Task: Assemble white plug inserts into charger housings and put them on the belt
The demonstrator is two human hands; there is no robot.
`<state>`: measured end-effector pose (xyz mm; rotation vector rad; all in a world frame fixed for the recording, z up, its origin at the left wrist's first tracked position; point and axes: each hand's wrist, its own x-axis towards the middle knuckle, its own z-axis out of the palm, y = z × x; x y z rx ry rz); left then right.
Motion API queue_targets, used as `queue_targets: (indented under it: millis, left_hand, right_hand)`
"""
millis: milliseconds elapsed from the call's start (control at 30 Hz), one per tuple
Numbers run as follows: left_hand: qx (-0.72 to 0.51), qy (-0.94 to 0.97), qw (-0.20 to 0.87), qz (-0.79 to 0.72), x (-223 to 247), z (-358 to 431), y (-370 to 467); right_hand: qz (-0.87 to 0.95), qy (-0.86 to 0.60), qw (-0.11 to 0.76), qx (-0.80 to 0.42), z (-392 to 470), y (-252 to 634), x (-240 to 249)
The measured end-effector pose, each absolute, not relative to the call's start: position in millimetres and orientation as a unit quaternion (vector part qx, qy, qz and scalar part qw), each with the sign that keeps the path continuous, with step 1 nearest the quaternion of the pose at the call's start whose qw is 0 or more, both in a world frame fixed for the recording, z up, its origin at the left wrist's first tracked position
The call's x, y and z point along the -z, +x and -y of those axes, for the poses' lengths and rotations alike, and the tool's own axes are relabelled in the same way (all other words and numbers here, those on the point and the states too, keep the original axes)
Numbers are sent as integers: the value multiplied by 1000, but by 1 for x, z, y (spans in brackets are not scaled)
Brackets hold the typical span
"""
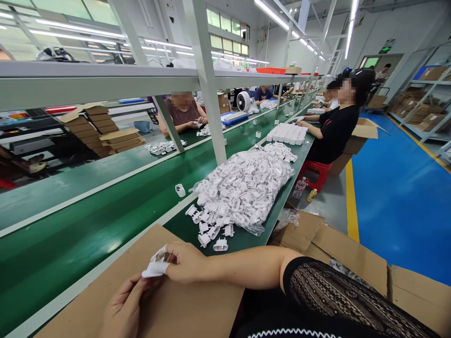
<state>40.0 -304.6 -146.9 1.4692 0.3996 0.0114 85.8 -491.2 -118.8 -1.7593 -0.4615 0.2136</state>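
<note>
Over a sheet of brown cardboard, my two hands meet at the fingertips. My right hand wears white covers on its thumb and forefinger, and these pinch a small plug part mostly hidden by the fingers; thin pins seem to show. My left hand is closed, its thumb and fingers pressed together just below; what they grip is hidden. Beyond the cardboard lies a large heap of white plug parts, partly in clear plastic. Several loose ones, such as a two-pin plug piece, lie at its near edge.
A green conveyor belt runs along the left, carrying a white housing. A metal post holds up a shelf. A co-worker in black sits beyond, by rows of white pieces. Open cartons stand at right.
</note>
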Motion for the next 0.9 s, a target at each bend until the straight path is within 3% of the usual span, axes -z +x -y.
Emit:
queue_targets:
  millis: [333,500,633,733,900]
  left_hand:
    - [13,600,781,-173,121,306,41]
    - [11,623,768,-148,120,312,41]
    - [-85,622,756,-184,121,331,40]
    - [-132,614,740,-241,113,340,49]
    - [-127,692,647,-294,81,337,81]
  right_hand:
    - [119,-538,795,-254,476,91,128]
    - [92,-578,780,-223,477,97,126]
    - [88,-633,756,-144,482,98,125]
    - [185,-722,662,-84,492,97,115]
    - [407,-850,332,-42,508,87,107]
